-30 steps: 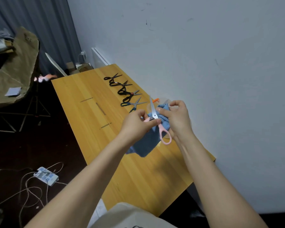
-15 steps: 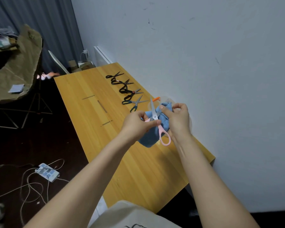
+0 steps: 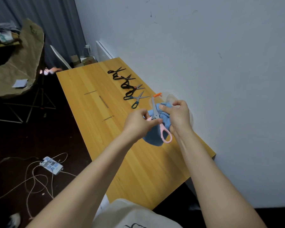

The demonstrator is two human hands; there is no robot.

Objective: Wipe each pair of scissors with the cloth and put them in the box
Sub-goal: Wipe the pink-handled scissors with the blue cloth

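Worktop (image 3: 92, 99): pale wood, set against the wall, lying under both hands.

Waiting scissors (image 3: 127, 84): about five dark-handled pairs in a row, beyond the left hand and well apart from it. Judged unwiped.

Cloth (image 3: 152, 137): blue, bunched. Its upper part is gripped in the right hand and its lower part hangs below the left hand.

Box (image 3: 170, 97): faint, clear-walled, with an orange clip, just beyond the right hand by the wall. Contents cannot be told.

Right hand (image 3: 179, 117): fingers curled round the cloth, thumb pressing it next to the blade.

Left hand (image 3: 136, 124): thumb and fingers pinch the pink scissors near the pivot.

Pink scissors (image 3: 161, 128): held between the two hands and clear of the worktop. Blades point away and the handle loop hangs towards the person.

Step in hand: wiping this pair. The next move calls for drawing the cloth along the blades away from the edge, then carrying the pair a short way forward into the box.
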